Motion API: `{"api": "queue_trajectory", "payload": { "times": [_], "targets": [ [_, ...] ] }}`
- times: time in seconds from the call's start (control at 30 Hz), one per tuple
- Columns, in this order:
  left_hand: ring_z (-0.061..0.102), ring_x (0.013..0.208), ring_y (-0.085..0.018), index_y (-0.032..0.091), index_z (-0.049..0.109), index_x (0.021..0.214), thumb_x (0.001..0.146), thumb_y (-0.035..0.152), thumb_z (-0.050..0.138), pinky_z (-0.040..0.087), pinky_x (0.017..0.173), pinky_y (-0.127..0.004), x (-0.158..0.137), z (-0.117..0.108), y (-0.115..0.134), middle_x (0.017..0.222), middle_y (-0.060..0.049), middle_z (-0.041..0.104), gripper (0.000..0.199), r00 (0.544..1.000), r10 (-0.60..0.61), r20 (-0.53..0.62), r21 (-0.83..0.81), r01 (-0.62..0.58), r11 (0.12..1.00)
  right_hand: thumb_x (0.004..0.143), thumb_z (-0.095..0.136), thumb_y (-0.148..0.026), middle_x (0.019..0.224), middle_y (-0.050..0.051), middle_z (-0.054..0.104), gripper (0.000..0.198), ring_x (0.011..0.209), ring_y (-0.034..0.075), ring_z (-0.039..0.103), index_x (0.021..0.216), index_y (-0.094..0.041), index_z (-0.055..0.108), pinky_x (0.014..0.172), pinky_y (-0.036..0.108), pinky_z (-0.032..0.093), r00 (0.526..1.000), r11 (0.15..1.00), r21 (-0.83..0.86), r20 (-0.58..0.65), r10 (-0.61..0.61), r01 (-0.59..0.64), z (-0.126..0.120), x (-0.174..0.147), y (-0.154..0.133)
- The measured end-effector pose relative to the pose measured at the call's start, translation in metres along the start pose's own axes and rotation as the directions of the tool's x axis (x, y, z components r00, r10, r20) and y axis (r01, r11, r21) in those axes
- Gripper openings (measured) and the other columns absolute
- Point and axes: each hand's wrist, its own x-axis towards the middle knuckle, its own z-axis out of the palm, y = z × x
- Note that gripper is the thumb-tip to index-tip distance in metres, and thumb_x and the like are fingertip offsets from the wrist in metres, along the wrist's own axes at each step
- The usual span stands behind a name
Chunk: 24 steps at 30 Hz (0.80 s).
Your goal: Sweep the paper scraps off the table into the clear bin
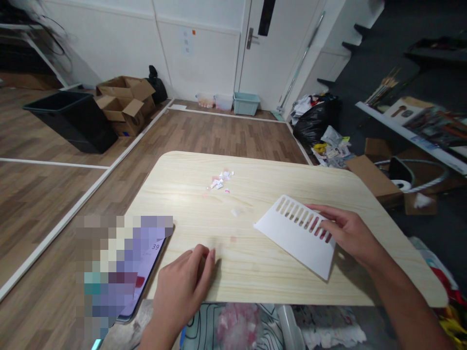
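My right hand [348, 233] grips a white slotted plate [301, 245] at its upper right edge, with the thumb on the face and the fingers behind. The plate is tilted over the right half of the table [368, 209], and a row of long slots runs along its upper side. My left hand [184, 277] is near the front edge of the table with its fingers curled in. Whether anything is inside those fingers is hidden. Between the hands are a faint whitish scrap [235, 212] and a small pinkish square [233, 239].
White and pink scraps [220, 181] lie in a small heap toward the far side. A phone [146, 272], partly pixelated, lies by the left edge. Below the front edge is a clear bag with pink contents [239, 325]. A black bin [73, 121] and cardboard boxes [124, 104] stand beyond.
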Motion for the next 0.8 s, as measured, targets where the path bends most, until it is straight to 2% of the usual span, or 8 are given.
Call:
{"api": "queue_trajectory", "payload": {
  "times": [0.47, 0.57, 0.7, 0.8],
  "targets": [
    [0.065, 0.056, -0.015, 0.025, 0.06, 0.086, 0.11, 0.043, 0.045, 0.038, 0.059, -0.027, 0.002, -0.002, 0.006, 0.066, 0.004, 0.068, 0.033, 0.998, -0.064, -0.024, 0.034, 0.065, 0.997, 0.066, 0.074, -0.027, 0.07, 0.006, 0.08, 0.04, 0.052, 0.019, 0.065, 0.103, -0.019, 0.087, 0.049, 0.03, 0.052, 0.994, 0.996, 0.054, -0.074, 0.078, -0.074, -0.017, 0.008, 0.018],
    [0.064, 0.056, -0.014, 0.025, 0.06, 0.086, 0.11, 0.043, 0.045, 0.039, 0.059, -0.027, 0.002, -0.002, 0.007, 0.065, 0.004, 0.067, 0.034, 0.998, -0.058, -0.027, 0.029, 0.059, 0.998, 0.065, 0.074, -0.027, 0.072, 0.006, 0.081, 0.041, 0.052, 0.019, 0.066, 0.104, -0.019, 0.087, 0.049, 0.03, 0.051, 0.993, 0.995, 0.07, -0.091, 0.074, -0.068, -0.018, 0.007, 0.018],
    [0.064, 0.056, -0.014, 0.025, 0.061, 0.085, 0.11, 0.044, 0.046, 0.04, 0.058, -0.026, 0.002, -0.003, 0.007, 0.065, 0.004, 0.069, 0.035, 0.998, -0.054, -0.037, 0.028, 0.055, 0.998, 0.067, 0.073, -0.028, 0.073, 0.007, 0.08, 0.039, 0.053, 0.019, 0.066, 0.103, -0.019, 0.087, 0.051, 0.031, 0.052, 0.998, 0.997, 0.054, -0.029, 0.052, -0.05, -0.015, 0.006, 0.016],
    [0.064, 0.055, -0.014, 0.025, 0.062, 0.086, 0.11, 0.044, 0.045, 0.04, 0.058, -0.026, 0.002, -0.003, 0.007, 0.067, 0.004, 0.07, 0.034, 0.998, -0.058, -0.038, 0.031, 0.059, 0.998, 0.066, 0.072, -0.028, 0.07, 0.005, 0.079, 0.04, 0.053, 0.019, 0.065, 0.102, -0.019, 0.086, 0.05, 0.03, 0.05, 0.997, 0.998, 0.052, -0.069, 0.046, -0.043, -0.014, 0.007, 0.018]
  ]
}}
